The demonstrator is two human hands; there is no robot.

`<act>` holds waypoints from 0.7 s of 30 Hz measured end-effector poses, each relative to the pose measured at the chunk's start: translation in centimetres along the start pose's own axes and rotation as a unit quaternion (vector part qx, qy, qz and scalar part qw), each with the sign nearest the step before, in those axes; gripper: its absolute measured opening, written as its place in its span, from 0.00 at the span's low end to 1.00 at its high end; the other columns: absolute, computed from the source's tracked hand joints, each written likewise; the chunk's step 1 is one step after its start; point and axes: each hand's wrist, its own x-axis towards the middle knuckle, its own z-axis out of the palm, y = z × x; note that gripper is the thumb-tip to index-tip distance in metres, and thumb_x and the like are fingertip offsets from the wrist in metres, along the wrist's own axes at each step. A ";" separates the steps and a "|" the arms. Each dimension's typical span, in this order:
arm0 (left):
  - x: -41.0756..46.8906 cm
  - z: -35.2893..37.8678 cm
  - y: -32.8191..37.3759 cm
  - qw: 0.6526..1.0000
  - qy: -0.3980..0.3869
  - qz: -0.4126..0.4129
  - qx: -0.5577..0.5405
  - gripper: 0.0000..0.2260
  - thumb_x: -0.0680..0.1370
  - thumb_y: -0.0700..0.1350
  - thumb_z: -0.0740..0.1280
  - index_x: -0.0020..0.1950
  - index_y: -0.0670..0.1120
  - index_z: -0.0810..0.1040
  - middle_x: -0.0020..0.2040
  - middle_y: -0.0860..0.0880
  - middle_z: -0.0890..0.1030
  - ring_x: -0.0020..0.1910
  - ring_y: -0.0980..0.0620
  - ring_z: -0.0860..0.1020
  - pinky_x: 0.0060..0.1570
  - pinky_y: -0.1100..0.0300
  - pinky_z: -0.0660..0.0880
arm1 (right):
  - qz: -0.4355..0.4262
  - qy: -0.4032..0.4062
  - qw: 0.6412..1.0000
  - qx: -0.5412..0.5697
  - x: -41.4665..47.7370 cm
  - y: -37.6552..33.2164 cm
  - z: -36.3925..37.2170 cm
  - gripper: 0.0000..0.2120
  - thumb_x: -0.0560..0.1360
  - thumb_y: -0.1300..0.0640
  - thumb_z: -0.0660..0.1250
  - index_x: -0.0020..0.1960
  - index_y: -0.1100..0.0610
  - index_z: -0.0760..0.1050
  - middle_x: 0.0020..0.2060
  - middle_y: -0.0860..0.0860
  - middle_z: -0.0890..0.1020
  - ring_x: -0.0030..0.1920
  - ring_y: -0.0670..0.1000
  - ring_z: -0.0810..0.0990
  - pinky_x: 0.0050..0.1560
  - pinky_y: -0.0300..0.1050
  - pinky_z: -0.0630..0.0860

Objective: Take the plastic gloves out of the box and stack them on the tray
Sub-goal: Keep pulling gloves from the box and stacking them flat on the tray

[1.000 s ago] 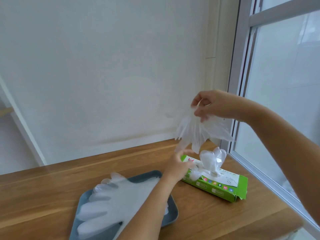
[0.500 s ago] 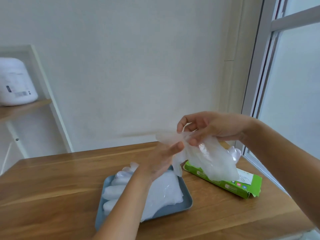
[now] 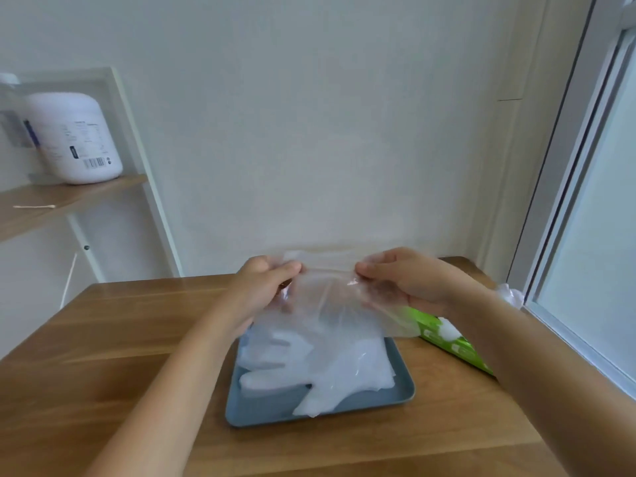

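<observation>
Glove held over the tray (image 3: 261, 415)
My left hand (image 3: 265, 287) and right hand (image 3: 407, 284) pinch one plastic glove (image 3: 330, 304); the green box (image 3: 459, 351) print is unreadable.

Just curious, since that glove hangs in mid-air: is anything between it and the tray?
Nothing visible blocks it. The left hand and right hand hold the glove stretched over the tray; only the stacked gloves lie there, where it belongs. The green box sits off to the right.

Wooden table (image 3: 103, 339) stood against plain white wall (image 3: 309, 132). Right of the table, grey-framed window (image 3: 599, 218), daylight through it. Left of the table, wooden shelf (image 3: 69, 197) held a white labelled container (image 3: 74, 139).
</observation>
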 end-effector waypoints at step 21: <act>-1.6 -1.7 -1.8 0.900 0.104 0.339 0.253 0.03 0.73 0.43 0.73 0.44 0.50 0.83 0.53 0.62 0.81 0.41 0.63 0.81 0.39 0.71 0.76 | -0.329 0.183 0.880 -0.289 4.1 7.1 -0.5 0.05 0.74 0.63 0.71 0.48 0.55 0.83 0.46 0.45 0.85 0.44 0.45 0.83 0.47 0.38 0.78</act>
